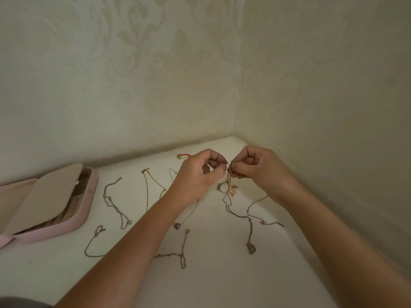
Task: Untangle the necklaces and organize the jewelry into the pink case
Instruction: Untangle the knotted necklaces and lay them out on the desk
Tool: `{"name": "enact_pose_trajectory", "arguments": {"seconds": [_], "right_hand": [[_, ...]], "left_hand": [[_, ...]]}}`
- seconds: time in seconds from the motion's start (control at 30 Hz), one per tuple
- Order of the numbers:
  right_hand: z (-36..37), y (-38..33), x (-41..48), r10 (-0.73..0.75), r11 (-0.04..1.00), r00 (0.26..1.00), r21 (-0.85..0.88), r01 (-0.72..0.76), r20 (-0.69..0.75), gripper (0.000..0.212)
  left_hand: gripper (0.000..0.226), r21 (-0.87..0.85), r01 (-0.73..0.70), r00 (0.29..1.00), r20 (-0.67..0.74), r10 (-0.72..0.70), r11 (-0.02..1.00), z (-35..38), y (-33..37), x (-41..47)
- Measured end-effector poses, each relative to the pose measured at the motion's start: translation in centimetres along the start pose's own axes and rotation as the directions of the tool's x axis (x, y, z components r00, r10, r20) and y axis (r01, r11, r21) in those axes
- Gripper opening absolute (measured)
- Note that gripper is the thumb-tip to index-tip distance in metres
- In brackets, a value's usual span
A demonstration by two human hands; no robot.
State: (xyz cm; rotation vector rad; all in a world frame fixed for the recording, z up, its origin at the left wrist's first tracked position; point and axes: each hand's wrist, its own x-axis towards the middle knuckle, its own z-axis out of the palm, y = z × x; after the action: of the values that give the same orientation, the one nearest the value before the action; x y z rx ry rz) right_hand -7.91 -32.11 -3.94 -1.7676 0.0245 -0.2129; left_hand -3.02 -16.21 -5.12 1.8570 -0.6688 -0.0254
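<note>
Hands (201, 170) (259, 166) meet near the wall corner, left and right each pinching the tangle (229, 174) of chains raised off the table (222, 285); the open case (86, 203) lies far left of it.

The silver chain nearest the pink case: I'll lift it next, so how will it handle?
The silver chain is probably floppy: it lies in loose kinks on the table. Likely light, being so thin. It may tangle, since its lower end loops.

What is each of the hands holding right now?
Left hand: pinches the tangled chains.
Right hand: pinches the same chains.
</note>
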Motion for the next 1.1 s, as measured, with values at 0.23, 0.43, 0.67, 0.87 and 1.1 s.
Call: {"name": "enact_pose_trajectory", "arguments": {"seconds": [0.23, 0.43, 0.67, 0.87, 1.1], "right_hand": [[0.1, 0.0, -0.2, -0.050, 0.999, 0.999, -0.019, 0.050, -0.001, 0.019], [0.5, 0.1, -0.2, -0.097, 0.995, 0.992, -0.011, 0.097, -0.079, 0.022], [0.6, -0.1, -0.3, -0.148, 0.987, 0.989, -0.062, 0.147, -0.014, 0.026], [1.0, 0.1, -0.4, -0.278, 0.822, 0.955, -0.540, 0.182, -0.101, 0.013], [-0.2, 0.2, -0.1, 0.028, 0.992, 0.999, -0.126, -0.023, 0.041, 0.020]], "left_hand": [[0.008, -0.044, -0.027, 0.999, -0.031, 0.025, 0.999, -0.5, 0.1, 0.0], [0.010, -0.069, -0.037, 0.999, -0.032, 0.035, 0.997, -0.7, 0.2, -0.1], [0.009, -0.006, -0.003, 1.000, -0.025, 0.003, 1.000, -0.6, 0.5, -0.3], [0.017, -0.028, 0.056, 0.997, 0.059, -0.054, 0.998, -0.3, 0.8, -0.1], [0.020, -0.309, 0.183, 0.981, 0.114, -0.154, 0.933, -0.8, 0.7, 0.1]]}}
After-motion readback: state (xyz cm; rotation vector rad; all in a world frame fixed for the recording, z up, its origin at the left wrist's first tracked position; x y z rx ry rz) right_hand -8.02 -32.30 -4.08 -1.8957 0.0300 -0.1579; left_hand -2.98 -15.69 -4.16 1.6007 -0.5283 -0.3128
